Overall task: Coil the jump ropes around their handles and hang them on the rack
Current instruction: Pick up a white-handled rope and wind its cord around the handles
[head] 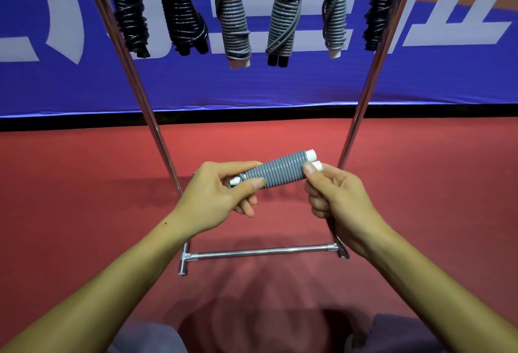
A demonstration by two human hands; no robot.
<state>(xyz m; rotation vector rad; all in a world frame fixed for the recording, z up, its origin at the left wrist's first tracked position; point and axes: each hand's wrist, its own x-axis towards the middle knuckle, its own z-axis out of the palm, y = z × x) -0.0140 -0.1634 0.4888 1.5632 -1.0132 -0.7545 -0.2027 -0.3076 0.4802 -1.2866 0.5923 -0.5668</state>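
A grey jump rope (277,170) is coiled tightly around its two white handles, lying almost level between my hands. My left hand (221,193) grips its left end, thumb on the coil. My right hand (336,198) pinches the right end, where two white handle tips stick out. A dark strand runs down from under my right hand. The metal rack (260,251) stands in front of me, its two uprights on either side. Several coiled ropes, black (179,8) and grey (234,22), hang from its top.
The red floor (84,184) spreads around the rack's base bar. A blue and orange banner with white lettering (280,83) covers the wall behind. My knees show at the bottom edge.
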